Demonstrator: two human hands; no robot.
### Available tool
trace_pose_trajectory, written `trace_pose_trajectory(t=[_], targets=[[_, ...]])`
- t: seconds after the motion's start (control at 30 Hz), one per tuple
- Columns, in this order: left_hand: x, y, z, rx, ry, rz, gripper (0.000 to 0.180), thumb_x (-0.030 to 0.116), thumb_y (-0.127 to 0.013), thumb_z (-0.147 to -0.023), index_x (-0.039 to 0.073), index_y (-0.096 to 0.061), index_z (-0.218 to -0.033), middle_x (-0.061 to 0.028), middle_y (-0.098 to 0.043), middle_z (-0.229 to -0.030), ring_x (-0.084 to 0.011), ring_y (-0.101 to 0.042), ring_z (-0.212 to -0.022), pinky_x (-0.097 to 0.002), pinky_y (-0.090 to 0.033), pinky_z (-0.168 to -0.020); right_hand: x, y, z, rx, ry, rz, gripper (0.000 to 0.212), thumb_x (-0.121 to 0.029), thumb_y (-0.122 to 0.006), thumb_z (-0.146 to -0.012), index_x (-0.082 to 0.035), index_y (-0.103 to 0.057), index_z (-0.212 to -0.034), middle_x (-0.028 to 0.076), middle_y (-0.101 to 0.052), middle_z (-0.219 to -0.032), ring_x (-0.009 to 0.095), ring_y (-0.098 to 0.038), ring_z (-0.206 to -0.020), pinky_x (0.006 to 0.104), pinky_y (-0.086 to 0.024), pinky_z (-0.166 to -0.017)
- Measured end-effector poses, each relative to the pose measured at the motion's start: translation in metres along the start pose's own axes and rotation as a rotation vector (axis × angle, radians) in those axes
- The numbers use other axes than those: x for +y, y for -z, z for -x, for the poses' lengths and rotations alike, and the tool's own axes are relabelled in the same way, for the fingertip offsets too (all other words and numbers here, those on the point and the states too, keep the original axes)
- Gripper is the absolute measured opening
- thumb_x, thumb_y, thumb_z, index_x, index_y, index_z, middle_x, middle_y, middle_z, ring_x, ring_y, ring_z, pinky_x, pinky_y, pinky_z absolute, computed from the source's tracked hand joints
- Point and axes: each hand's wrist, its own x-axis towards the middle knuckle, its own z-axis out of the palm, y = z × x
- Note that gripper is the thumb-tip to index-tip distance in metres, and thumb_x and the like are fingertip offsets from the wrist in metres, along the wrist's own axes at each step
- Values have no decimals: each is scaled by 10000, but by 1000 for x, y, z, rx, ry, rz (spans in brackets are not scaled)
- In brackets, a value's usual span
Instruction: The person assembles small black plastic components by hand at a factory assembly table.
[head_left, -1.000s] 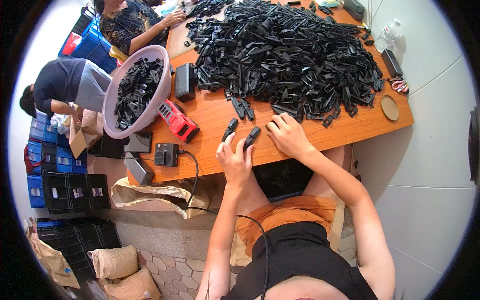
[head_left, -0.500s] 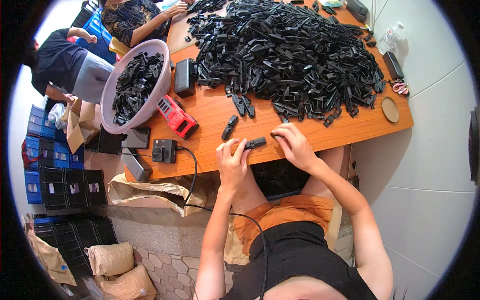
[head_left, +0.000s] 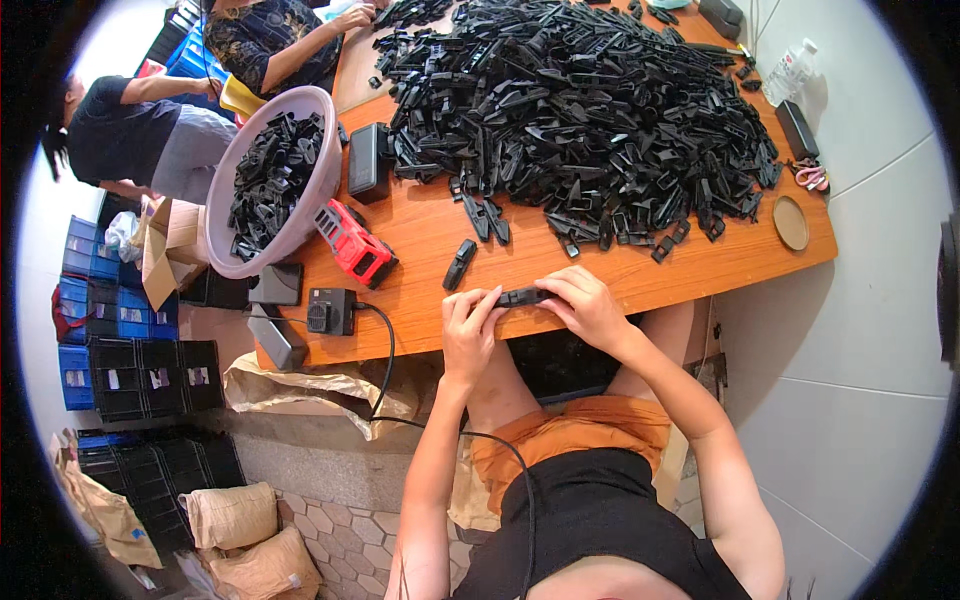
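Between my two hands, just above the near table edge, is a narrow black plastic part [head_left: 520, 297]. My left hand [head_left: 470, 325] pinches its left end, and the fingers of my right hand [head_left: 585, 305] close on its right end. Whether the right fingers also hold a second small piece is hidden. Another black plastic part [head_left: 459, 265] lies on the wood just beyond my left hand. Farther off, a pair of slim black pieces [head_left: 486, 218] rests at the front of a big heap of black plastic parts [head_left: 590, 120].
Left on the wooden table [head_left: 420, 320] stand a pink basin [head_left: 333, 150] of black parts, a red toy truck [head_left: 352, 243] and a cabled black box [head_left: 331, 311]. A round tan lid [head_left: 790, 223] and pink-handled scissors [head_left: 812, 177] lie right. Two people are at the far left.
My right hand has come left, bringing its fingers onto the right end of the black part. At far left, the standing person's arm has stretched out toward the yellow object.
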Motion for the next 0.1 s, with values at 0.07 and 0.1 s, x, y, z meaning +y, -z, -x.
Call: trace_pose_trajectory(t=[0.07, 0.1], targets=[[-2, 0, 2, -14, 22, 17, 370, 15, -745, -719, 88, -695, -1079, -72, -608, -951, -253, -513, -918, -356, -446, -794, 2, 1, 0, -27, -7, -4, 283, -72, -704, -781, -23, -635, -1052, 117, -632, -984, 303, -599, -893, 387, -507, -772], [-3, 0, 2, -15, 26, 13, 370, 15, -745, -719, 88, -695, -1079, -72, -608, -951, -253, -513, -918, -356, -446, -794, 2, 1, 0, -44, -39, -26, 277, -69, -700, -783, -27, -637, -1049, 119, -623, -1021, 303, -599, -901, 385, -506, -775]])
